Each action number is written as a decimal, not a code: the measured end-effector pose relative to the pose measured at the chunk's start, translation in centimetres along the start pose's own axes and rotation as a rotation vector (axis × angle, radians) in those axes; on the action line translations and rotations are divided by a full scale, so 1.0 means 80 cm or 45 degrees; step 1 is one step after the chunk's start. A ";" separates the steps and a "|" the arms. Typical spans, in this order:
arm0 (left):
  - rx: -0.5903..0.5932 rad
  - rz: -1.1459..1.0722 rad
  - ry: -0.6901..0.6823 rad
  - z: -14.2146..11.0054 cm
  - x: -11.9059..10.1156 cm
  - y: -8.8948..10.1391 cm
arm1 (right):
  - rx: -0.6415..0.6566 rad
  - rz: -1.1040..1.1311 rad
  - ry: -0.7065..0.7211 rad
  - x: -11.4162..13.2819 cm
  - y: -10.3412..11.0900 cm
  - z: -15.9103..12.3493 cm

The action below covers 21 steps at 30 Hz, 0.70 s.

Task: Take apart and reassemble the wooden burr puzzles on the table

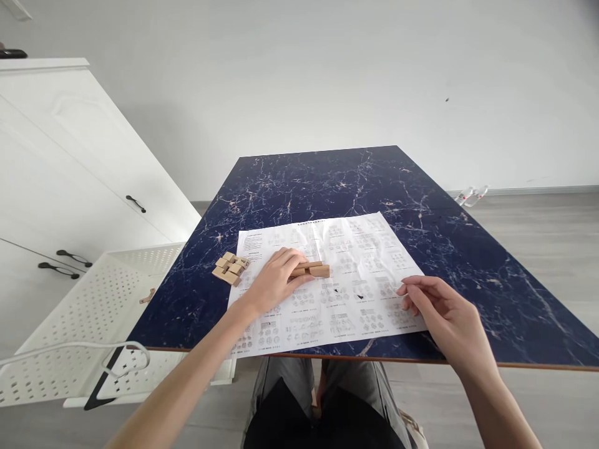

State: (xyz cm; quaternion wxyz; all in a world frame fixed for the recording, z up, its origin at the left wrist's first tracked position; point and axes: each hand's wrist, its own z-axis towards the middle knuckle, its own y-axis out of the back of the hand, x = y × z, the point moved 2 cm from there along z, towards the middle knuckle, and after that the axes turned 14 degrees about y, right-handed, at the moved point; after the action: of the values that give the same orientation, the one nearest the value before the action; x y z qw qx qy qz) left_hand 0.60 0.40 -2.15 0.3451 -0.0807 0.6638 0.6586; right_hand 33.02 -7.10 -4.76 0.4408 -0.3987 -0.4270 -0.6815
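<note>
My left hand [279,274] is closed around notched wooden puzzle sticks [319,270], whose right ends stick out past my fingers. These lie low over a creased white instruction sheet [299,340] printed with small diagrams. Left of that hand, a cluster of notched wooden puzzle blocks [230,268] sits at the sheet's left edge, with a dark mark on one block. My right hand [442,305] rests by the sheet's right edge, fingers loosely curled and apart, with nothing visible in them. The part of the sticks under my left palm is hidden.
The sheet lies on a dark blue marble-patterned table [318,181] near its front edge. A white perforated cart [70,343] with a white cable [79,345] stands to the left, beside a white cabinet [84,162]. Clear bottles [472,195] are on the floor at right.
</note>
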 end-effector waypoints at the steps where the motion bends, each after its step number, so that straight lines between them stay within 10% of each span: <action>1: -0.001 0.003 -0.006 0.000 0.000 0.000 | -0.023 -0.001 -0.004 0.003 -0.001 -0.001; 21: -0.056 0.077 -0.123 0.001 0.002 -0.002 | -0.035 -0.005 -0.005 0.007 0.000 -0.003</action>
State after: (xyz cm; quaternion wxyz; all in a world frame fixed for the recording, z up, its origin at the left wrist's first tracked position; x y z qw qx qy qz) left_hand 0.60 0.52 -2.33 0.3546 -0.0363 0.6338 0.6864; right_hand 32.84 -7.45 -4.34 0.4329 -0.4053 -0.4192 -0.6875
